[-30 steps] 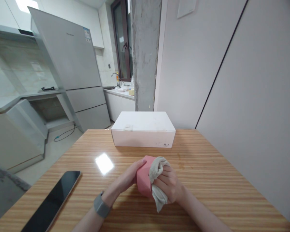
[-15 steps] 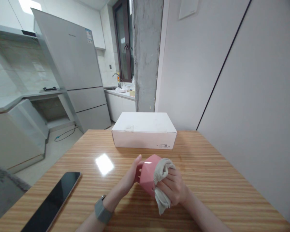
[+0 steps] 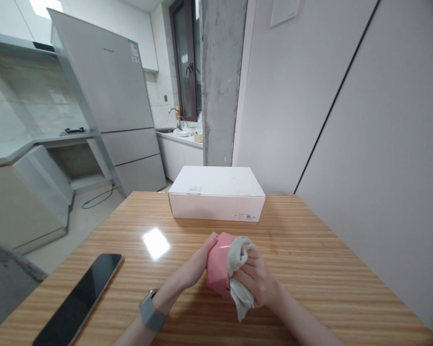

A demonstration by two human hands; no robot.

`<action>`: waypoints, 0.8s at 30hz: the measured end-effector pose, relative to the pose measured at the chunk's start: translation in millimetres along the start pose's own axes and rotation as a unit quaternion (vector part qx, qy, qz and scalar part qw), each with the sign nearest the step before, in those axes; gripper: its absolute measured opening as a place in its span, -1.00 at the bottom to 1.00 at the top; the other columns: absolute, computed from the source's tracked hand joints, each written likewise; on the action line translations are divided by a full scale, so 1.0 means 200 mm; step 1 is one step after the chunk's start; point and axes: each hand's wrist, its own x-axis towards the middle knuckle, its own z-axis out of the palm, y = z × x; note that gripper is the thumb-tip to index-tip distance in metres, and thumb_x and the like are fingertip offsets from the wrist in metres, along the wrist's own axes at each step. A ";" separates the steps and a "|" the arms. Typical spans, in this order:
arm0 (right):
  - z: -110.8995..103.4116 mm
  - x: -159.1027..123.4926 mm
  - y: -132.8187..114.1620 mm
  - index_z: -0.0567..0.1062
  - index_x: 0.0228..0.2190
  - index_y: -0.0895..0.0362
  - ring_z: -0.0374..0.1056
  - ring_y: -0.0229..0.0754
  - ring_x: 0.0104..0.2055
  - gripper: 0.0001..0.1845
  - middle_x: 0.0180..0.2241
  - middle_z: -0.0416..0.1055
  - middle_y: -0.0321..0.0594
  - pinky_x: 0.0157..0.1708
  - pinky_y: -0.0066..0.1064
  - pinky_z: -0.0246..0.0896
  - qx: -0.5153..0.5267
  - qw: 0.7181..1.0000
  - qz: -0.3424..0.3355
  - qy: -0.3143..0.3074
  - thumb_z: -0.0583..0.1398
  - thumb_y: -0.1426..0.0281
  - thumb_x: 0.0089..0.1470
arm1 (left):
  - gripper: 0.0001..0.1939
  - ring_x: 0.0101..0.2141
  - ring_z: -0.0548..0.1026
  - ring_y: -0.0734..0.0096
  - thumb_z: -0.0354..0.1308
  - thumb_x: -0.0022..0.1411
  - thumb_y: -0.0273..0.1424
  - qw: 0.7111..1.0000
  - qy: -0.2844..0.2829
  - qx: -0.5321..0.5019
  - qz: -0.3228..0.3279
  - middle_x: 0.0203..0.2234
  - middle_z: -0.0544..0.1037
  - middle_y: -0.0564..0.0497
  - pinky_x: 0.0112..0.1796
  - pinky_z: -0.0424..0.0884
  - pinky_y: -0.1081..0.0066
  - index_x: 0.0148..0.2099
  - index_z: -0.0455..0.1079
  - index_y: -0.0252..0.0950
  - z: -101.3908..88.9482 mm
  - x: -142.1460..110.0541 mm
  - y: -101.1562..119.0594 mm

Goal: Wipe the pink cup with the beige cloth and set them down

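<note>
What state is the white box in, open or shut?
Shut: the white cardboard box has its lid flat down, no gap showing.

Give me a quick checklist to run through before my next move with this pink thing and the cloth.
1. Left hand on the pink faceted object: ok, pressed against its side.
2. Right hand on the cloth: ok, holding it against the object.
3. Cloth's loose end: cannot tell whether it touches the wooden table.
4. Object's surface: cannot tell if clean, partly covered by hands and cloth.
5. White cardboard box: ok, lid shut, apart from the hands.
6. Smartphone: ok, lying flat to the left, apart from the hands.
</note>
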 end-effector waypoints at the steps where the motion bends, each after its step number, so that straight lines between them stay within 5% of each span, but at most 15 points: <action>1: 0.00 0.00 0.00 0.39 -0.50 0.12 0.20 -0.18 -0.55 -0.57 -0.63 0.34 -0.24 -0.44 -0.31 0.07 0.009 1.000 0.018 0.006 -0.13 0.29 0.25 | -0.53 0.00 0.36 0.21 -0.02 0.24 -0.01 0.999 -0.002 0.016 0.029 -0.13 0.54 -0.04 0.10 0.10 0.33 -0.13 0.42 -0.31 0.00 -0.01 -0.01; 5: 0.01 -0.04 0.04 0.43 -0.29 0.14 0.36 -0.07 -0.38 -0.49 -0.45 0.43 -0.13 -0.33 -0.24 0.18 0.042 0.994 0.093 0.038 -0.18 0.12 0.24 | -0.61 -0.02 0.34 0.27 -0.16 0.35 -0.13 0.984 -0.018 0.102 0.145 -0.03 0.44 -0.08 0.08 0.12 0.34 0.00 0.24 -0.29 0.02 -0.04 -0.03; 8: 0.02 -0.08 0.06 0.42 -0.26 0.15 0.36 -0.05 -0.40 -0.49 -0.47 0.41 -0.14 -0.38 -0.24 0.18 0.012 0.995 0.081 0.056 -0.17 0.09 0.23 | -0.62 0.01 0.31 0.26 -0.17 0.35 -0.19 0.975 -0.032 0.126 0.179 0.02 0.38 -0.12 0.08 0.12 0.31 0.09 0.15 -0.31 0.04 -0.04 -0.04; 12: 0.03 -0.08 0.07 0.40 -0.34 0.16 0.25 -0.11 -0.52 -0.51 -0.56 0.35 -0.18 -0.46 -0.27 0.13 -0.020 0.998 0.046 0.035 -0.16 0.12 0.24 | -0.69 -0.11 0.36 0.26 -0.12 0.27 -0.29 0.982 0.001 0.135 0.136 -0.16 0.48 -0.04 0.03 0.18 0.28 -0.02 0.27 -0.30 0.04 -0.01 -0.05; 16: 0.05 -0.05 0.04 0.40 -0.40 0.17 0.22 -0.14 -0.54 -0.56 -0.60 0.33 -0.19 -0.47 -0.29 0.10 -0.032 0.999 0.003 0.013 -0.19 0.28 0.25 | -0.61 -0.16 0.39 0.20 -0.11 0.26 -0.15 0.983 0.055 0.164 0.065 -0.28 0.54 -0.03 -0.04 0.23 0.27 -0.18 0.40 -0.33 0.02 0.01 -0.02; 24: 0.04 -0.06 0.03 0.42 -0.44 0.15 0.19 -0.14 -0.57 -0.60 -0.64 0.34 -0.19 -0.47 -0.29 0.09 -0.030 0.999 -0.016 -0.018 -0.15 0.35 0.21 | -0.40 -0.10 0.44 0.16 -0.17 0.29 -0.01 0.985 0.028 0.162 0.041 -0.23 0.59 -0.11 -0.03 0.24 0.26 -0.17 0.49 -0.39 0.03 0.00 0.02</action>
